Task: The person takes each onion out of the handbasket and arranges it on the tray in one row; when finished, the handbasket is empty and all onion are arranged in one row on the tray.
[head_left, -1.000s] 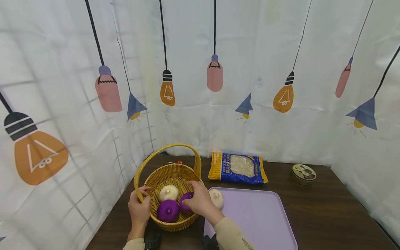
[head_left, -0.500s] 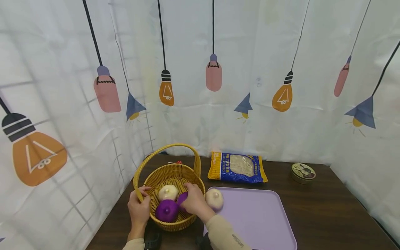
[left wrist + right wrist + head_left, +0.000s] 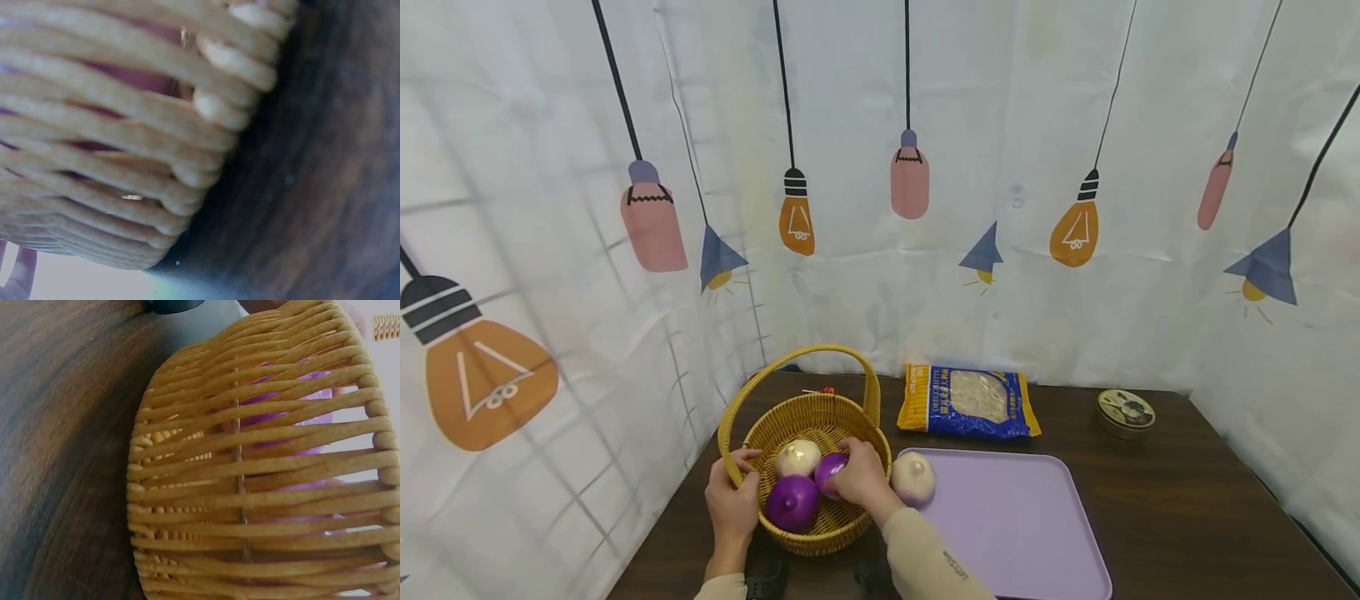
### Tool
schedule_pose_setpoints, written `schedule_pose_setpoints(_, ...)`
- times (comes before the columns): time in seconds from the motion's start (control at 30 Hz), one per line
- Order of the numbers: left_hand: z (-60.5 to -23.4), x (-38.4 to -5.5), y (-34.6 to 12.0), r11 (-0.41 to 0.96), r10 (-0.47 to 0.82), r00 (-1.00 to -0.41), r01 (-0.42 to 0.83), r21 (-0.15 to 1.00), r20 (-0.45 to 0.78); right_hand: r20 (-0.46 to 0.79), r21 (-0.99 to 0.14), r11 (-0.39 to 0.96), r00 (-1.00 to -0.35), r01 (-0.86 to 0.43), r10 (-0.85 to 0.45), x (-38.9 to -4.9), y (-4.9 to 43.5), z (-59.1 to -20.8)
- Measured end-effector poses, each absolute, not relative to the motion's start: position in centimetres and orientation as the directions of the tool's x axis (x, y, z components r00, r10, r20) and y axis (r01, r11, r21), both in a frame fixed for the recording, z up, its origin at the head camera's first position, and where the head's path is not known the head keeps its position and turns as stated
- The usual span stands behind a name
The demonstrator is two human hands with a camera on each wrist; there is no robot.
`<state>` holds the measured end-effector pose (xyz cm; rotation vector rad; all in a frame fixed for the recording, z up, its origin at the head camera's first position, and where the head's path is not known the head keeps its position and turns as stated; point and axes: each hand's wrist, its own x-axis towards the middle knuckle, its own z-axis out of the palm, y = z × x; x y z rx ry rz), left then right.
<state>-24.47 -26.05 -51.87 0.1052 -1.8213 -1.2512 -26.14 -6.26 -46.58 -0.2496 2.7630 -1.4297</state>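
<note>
Beige sleeves [image 3: 934,557] sit nearest my head view, one behind each hand. On my left side, the left hand [image 3: 732,502] grips the basket [image 3: 814,543] at its rim, by the foot of the tall handle [image 3: 873,400]. From the left wrist I get only blurred weave and dark surface [image 3: 337,187]; from the right wrist, weave again, with purple showing through the gaps. The right hand [image 3: 862,477] reaches inside the basket, thumb and fingers closed around a purple onion [image 3: 827,472]. Between the hands, also in the basket, lie a second purple onion [image 3: 792,504], nearer me, and a white onion [image 3: 798,458] just beyond it. Outside, to the right of the right hand, another white onion [image 3: 913,479] sits at the edge of a lilac tray [image 3: 1015,525]; I can't tell how much of it rests there. Past the hands, behind the tray, lies a blue and yellow bag [image 3: 970,402]. Farther right of the right hand stands a round tin [image 3: 1125,414]. Beyond everything hangs a white curtain [image 3: 865,283] printed with lamps.
</note>
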Motion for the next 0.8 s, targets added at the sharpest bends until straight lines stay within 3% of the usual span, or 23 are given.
schedule_pose_setpoints(0.37,-51.9,-24.4,-26.0,0.481,-0.513,-0.596,0.397,0.782,0.618,-0.007,-0.835,0.548,-0.996,-0.041,-0.085,-26.7,-7.2,-47.2)
schedule_pose_setpoints(0.8,-51.4,-24.2,-25.7,0.483,-0.505,-0.586,0.417,0.77,0.634,0.006,-0.839,0.544,-1.0,-0.005,0.001,-26.6,-7.7,-47.9)
